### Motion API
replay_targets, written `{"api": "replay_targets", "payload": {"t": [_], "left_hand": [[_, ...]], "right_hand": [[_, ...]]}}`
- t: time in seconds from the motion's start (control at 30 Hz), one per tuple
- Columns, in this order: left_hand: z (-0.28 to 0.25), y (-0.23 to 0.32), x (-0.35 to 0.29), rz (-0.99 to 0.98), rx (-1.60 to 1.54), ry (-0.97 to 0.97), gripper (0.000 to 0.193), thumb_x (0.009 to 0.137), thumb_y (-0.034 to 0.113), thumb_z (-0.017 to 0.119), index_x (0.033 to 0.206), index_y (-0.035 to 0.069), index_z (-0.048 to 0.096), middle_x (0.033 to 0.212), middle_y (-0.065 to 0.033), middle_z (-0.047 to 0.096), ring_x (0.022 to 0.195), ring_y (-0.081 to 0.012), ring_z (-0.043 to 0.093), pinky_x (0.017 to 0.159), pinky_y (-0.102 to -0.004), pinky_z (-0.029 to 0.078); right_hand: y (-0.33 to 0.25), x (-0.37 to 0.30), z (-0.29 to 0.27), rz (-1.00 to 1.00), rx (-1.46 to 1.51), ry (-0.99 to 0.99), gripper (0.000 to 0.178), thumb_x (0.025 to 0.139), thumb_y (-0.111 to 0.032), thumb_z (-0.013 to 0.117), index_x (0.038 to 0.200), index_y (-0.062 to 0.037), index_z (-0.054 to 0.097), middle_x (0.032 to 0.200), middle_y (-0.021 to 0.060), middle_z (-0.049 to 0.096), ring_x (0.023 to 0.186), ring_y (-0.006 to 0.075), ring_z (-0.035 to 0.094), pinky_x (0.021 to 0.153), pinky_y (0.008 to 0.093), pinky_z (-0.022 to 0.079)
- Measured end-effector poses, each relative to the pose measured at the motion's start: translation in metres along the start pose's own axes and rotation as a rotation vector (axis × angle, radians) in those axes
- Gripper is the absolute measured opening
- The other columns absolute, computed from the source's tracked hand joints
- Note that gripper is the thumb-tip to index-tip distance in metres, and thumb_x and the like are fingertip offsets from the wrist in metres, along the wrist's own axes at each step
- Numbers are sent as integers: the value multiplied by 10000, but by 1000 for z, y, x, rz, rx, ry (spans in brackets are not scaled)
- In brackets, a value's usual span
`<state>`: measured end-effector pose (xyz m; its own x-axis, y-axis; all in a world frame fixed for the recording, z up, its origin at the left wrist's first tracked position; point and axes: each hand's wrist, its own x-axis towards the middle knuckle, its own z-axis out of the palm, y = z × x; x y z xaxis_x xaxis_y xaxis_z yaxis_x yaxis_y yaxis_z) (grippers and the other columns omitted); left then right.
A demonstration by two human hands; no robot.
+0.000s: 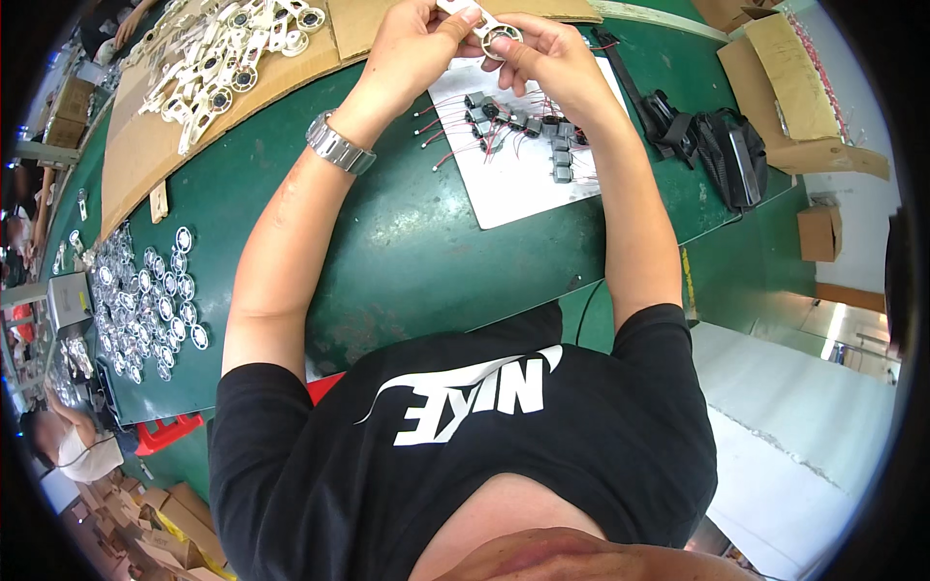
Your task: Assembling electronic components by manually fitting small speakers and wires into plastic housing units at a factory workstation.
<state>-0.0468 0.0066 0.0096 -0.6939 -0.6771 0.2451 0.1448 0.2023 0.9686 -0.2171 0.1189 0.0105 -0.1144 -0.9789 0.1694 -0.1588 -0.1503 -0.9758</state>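
Note:
Near the top edge, both hands are closed on a white plastic part with a round ring end (501, 39). My left hand (426, 31) pinches its narrow arm, with the thumb on top. At the ring end, my right hand (552, 60) presses the thumb against the rim, its fingers curled beneath. Below the hands, several small grey motors (531, 126) with thin red and black wires lie on a white sheet (504, 189). My right wrist hides some of them. A metal watch (339, 145) is on my left wrist.
At the upper left, many similar white parts (218, 73) are heaped on cardboard (131, 174). Small ring-shaped pieces (155, 300) spread over the green table (417, 242) at left. A black bag (731, 160) and an open carton (775, 77) are at right. Other people sit far left.

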Motion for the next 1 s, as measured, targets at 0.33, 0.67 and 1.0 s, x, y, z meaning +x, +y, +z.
{"api": "replay_targets", "payload": {"t": [0.33,0.67,1.0], "left_hand": [[-1,-2,-1,-47,-16,21,277,1042,245,605,1112,-22,630,1034,-93,698,958,-152,689,911,-333,601],[11,22,-8,-92,-68,46,162,1045,122,569,1099,-12,643,996,-90,703,887,-157,689,813,-285,579],[12,20,-10,-54,-16,76,134,1029,98,579,1066,-16,639,962,-79,701,854,-138,678,766,-274,563]], "right_hand": [[4,3,11,77,-46,78,308,988,-215,653,1218,-11,665,798,33,676,608,78,570,532,243,464],[11,5,6,-75,-235,127,369,960,-274,658,1221,-14,667,859,54,686,704,67,587,569,232,468],[7,3,5,68,82,61,417,964,-328,661,1243,-18,666,878,56,708,678,61,565,553,230,439]]}}
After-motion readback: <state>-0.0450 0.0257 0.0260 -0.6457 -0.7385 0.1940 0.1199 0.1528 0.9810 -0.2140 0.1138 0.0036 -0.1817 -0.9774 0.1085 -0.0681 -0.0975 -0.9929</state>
